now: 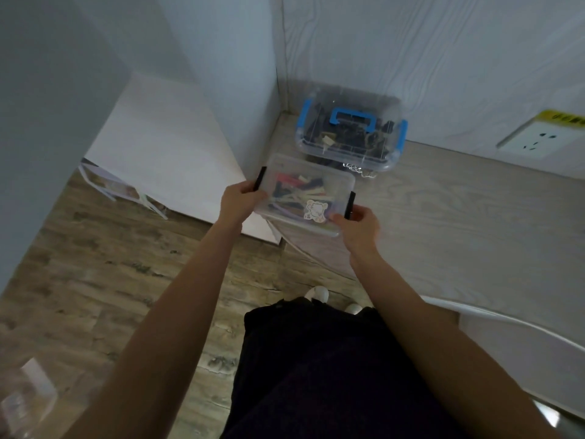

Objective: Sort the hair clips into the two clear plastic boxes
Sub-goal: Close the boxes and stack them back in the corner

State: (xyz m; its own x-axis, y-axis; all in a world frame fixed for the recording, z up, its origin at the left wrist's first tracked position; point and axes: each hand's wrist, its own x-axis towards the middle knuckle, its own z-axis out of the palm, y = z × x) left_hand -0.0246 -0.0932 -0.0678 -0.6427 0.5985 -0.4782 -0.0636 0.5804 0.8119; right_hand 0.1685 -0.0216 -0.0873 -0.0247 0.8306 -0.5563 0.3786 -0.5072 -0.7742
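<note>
Keep level and lower flat onto the pale wood-grain table [459, 217], right of frame, short of the blue-latched box [349, 128] at upper centre. Held at centre frame: the black-latched box [304, 194], clear smooth plastic, lidded, coloured clips inside. Left hand [239, 198] and right hand [359, 224] each clamped round an end latch.

Nearer box [304, 175] sits before the handled box [349, 128] in the table [459, 217] corner
</note>
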